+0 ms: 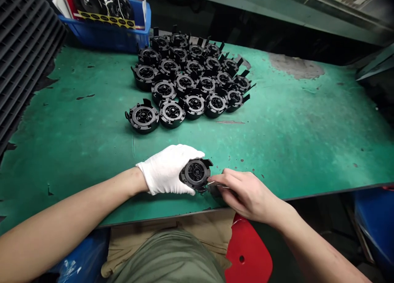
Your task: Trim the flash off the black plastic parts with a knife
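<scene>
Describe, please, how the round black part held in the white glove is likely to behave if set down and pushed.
The round black part is probably stiff, as its rim shows no bending. It would likely slide rather than tip, being wide and low like the similar parts on the green table. Its thin projecting tab might snap if knocked.

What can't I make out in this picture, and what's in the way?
All in the head view:
Underside of the held black part: faces away, and the gloved left hand wraps its side.
Full shape of the thin shiny object: small, largely covered by the right hand.
Lower sides of the rear black pieces: blocked by nearer ones.
Tops of the contents of the blue bin: cut off by the upper edge.
</scene>
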Demonstrator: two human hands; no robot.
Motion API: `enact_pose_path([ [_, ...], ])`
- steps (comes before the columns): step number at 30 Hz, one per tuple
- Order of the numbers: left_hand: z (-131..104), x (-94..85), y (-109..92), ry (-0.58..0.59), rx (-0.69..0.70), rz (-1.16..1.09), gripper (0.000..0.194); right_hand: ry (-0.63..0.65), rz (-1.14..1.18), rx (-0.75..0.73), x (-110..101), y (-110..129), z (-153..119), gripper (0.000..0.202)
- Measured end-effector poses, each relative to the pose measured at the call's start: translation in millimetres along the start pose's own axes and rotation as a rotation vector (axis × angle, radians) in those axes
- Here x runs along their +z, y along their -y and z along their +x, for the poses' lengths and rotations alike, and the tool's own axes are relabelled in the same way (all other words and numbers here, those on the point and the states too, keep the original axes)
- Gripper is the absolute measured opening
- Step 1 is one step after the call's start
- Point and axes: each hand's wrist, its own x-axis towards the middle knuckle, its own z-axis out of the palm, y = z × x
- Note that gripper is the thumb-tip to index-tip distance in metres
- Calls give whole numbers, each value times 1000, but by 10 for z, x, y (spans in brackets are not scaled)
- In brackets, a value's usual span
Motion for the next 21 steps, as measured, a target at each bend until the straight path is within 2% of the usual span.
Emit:
enact_pose_path([
  [4, 28, -5, -11, -1, 0, -2, 88, -10, 14, -26, -4, 10, 43, 43],
  [7, 63, -29, -53, 26, 0, -16, 66, 2, -34, -49, 25, 44, 21, 41],
  [9, 75, -32, -71, 30, 6, -16, 55, 25, 8, -14, 23, 83, -19, 37],
  [13, 53, -4, -44, -8, 29, -11, 60, 109, 203, 113, -3, 160, -90, 17],
  [15, 35, 7, -18, -17, 34, -5, 65, 48, 262, 169, 7, 177, -103, 15],
  [18, 14, 16, 15, -5, 33, -12, 67, -65, 239, 165, 58, 182, -117, 27],
  [21, -8, 34, 41, -25, 43, -29, 68, -55, 147, 102, 100, 181, -164, 37],
])
